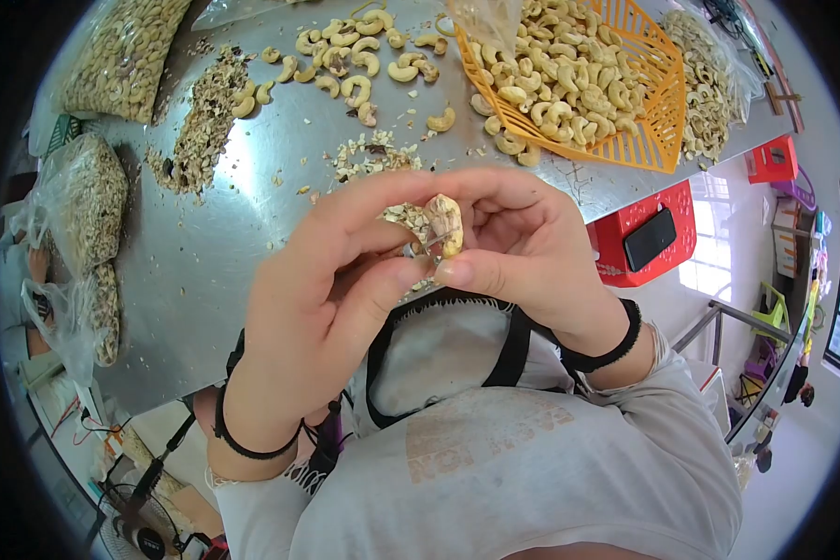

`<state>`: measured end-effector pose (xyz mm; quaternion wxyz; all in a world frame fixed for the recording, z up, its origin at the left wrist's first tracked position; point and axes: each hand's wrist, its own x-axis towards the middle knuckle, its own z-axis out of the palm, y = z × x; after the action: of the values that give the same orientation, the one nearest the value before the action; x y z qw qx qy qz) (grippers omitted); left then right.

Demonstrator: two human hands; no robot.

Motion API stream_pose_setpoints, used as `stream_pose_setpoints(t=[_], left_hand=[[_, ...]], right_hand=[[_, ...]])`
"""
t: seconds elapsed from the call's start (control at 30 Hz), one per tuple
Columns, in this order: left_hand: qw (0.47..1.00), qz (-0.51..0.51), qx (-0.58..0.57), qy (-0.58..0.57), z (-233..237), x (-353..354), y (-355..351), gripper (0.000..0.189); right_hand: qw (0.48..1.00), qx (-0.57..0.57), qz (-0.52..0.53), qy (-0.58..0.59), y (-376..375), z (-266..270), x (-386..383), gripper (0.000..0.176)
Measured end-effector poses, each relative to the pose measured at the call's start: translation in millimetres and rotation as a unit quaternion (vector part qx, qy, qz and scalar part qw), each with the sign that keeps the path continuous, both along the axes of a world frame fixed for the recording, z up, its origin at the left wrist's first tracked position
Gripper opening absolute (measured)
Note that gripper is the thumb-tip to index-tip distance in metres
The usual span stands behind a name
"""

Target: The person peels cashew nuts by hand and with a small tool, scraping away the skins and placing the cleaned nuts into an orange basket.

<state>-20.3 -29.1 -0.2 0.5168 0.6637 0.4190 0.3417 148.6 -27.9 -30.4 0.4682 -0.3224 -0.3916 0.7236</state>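
L hand (317,280) & R hand (541,252) meet over the near edge of the counter (177,308). R hand pinches a cashew (447,219) btwn thumb & fingers; L hand is curled right beside it, thumb tip close, but its fingertips are partly hidden, so can't tell what it grips. Smth thin & shiny (430,244) shows btwn the thumbs, mostly covered, too small to ID. Pale bits (405,218) show in the L hand gap; can't tell if in the palm or on the counter behind.

Containers: orange basket (665,135), slatted, cut off at top, heaped w/ pale cashews (579,84); a clear plastic bag (490,21) overlaps its corner, top out of frame. R of it, another clear bag (705,84) w/ nut pcs, partly behind the basket. Upper L: big clear bag (121,56) full of browner cashews, also cut off. Below it, a crumpled bag (93,201) w/ broken bits, far side blurry.

Loose cashews (366,63) lie near top ctr, w/ a heap of crumbs (196,131) to the L. Off the R edge, a red stool (616,238), partly hidden by the counter, bears a phone (651,239).
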Motion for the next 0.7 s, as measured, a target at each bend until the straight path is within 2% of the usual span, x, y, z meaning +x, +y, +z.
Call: stream_pose_setpoints(t=[0.13, 0.33, 0.47, 0.53, 0.57, 0.63, 0.67, 0.7], left_hand=[[0.999, -0.028, -0.043, -0.013, 6, -3, 2, 0.038], [0.995, -0.079, -0.046, -0.032, 5, -6, 3, 0.038], [0.997, -0.055, -0.033, -0.034, 3, -3, 0, 0.036], [0.997, -0.041, 0.058, 0.039, -1, -4, -1, 0.034], [0.997, -0.041, 0.058, 0.038, -4, -4, 0, 0.034], [0.981, -0.041, 0.161, 0.099, -9, -5, 3, 0.034], [0.981, -0.04, 0.161, 0.099, -7, -6, 3, 0.034], [0.996, -0.036, 0.064, 0.051, -3, -7, 4, 0.035]], right_hand=[[1.0, 0.006, 0.017, 0.017, -2, -2, 3, 0.038], [0.998, -0.008, 0.035, 0.045, -4, 0, 2, 0.035], [0.999, 0.01, 0.02, 0.028, -5, -2, 1, 0.034], [1.0, 0.02, 0.014, 0.011, -6, -5, 0, 0.034], [1.0, 0.03, 0.008, -0.006, -7, -5, -1, 0.034], [0.999, 0.028, 0.003, -0.023, -6, -5, -1, 0.035], [0.999, 0.028, -0.002, -0.039, -5, -4, -2, 0.035], [0.999, 0.028, -0.001, -0.039, -4, -3, -3, 0.035]])
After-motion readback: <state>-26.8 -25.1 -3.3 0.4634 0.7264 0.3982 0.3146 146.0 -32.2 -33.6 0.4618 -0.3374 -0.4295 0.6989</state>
